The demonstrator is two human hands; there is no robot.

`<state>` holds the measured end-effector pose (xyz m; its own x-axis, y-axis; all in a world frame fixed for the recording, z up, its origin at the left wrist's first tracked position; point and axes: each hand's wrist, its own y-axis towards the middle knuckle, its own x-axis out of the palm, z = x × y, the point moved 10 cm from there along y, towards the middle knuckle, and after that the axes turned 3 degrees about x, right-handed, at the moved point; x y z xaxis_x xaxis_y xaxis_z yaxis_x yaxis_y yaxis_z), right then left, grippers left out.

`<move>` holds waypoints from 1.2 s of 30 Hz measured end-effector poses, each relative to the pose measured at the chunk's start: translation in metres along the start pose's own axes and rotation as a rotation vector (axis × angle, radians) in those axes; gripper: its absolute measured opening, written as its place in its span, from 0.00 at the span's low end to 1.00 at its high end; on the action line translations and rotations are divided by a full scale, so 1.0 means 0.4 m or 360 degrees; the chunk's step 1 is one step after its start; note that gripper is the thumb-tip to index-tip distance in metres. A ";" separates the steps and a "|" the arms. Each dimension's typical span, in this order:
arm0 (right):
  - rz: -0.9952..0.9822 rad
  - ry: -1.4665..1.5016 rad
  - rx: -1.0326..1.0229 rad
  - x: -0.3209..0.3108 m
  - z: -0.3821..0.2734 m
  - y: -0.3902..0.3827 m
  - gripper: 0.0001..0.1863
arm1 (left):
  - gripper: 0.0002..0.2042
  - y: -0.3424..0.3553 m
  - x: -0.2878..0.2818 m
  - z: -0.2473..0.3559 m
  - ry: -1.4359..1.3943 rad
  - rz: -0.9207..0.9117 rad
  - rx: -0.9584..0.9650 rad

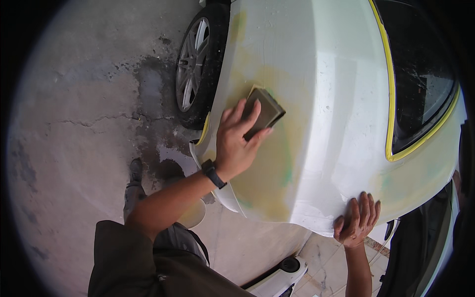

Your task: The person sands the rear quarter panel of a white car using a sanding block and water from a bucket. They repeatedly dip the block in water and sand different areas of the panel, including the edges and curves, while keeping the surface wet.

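A white car body panel (pixel 336 123) fills much of the view, with patches of yellow and faint green over its surface. My left hand (pixel 236 139) grips a dark grey sanding block (pixel 267 110) against a yellowish patch of the panel, a black watch on its wrist. My right hand (pixel 360 222) lies on the lower right part of the panel, fingers apart and slightly bent, holding nothing. Above and right of it is a dark side window (pixel 420 64) edged with yellow tape (pixel 391 114).
A wheel (pixel 193 64) stands left of the panel, over wet, cracked concrete (pixel 84 114). A pale round bucket (pixel 197 210) is by my legs. Below are floor tiles (pixel 321 262) and a loose white part (pixel 277 277). A dark opening in the car (pixel 415 247) lies at lower right.
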<state>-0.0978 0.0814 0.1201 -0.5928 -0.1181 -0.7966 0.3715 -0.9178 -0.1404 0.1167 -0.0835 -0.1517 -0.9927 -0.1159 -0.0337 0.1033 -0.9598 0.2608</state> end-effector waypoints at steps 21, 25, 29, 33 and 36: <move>0.0017 0.0035 0.0045 -0.007 0.000 0.003 0.29 | 0.26 -0.021 0.009 0.082 -0.0256 -0.0056 0.0202; 0.0013 0.0028 0.0070 -0.004 0.002 0.005 0.29 | 0.27 0.131 0.010 0.060 -0.0345 0.0041 0.0229; 0.0025 0.0003 0.0024 -0.001 0.003 0.007 0.29 | 0.25 0.240 0.014 0.027 -0.0557 0.0067 0.0039; 0.0021 0.0006 -0.0013 -0.002 0.000 0.002 0.29 | 0.28 -0.069 0.012 0.048 -0.0523 -0.0178 0.0319; 0.0006 -0.0037 0.0021 0.001 0.003 -0.004 0.30 | 0.27 0.153 0.011 0.030 -0.0491 0.0052 0.0271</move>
<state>-0.0995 0.0825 0.1208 -0.6080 -0.1301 -0.7832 0.3644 -0.9222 -0.1297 0.1180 -0.1398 -0.1241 -0.9639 -0.0385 0.2636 0.1493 -0.8976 0.4148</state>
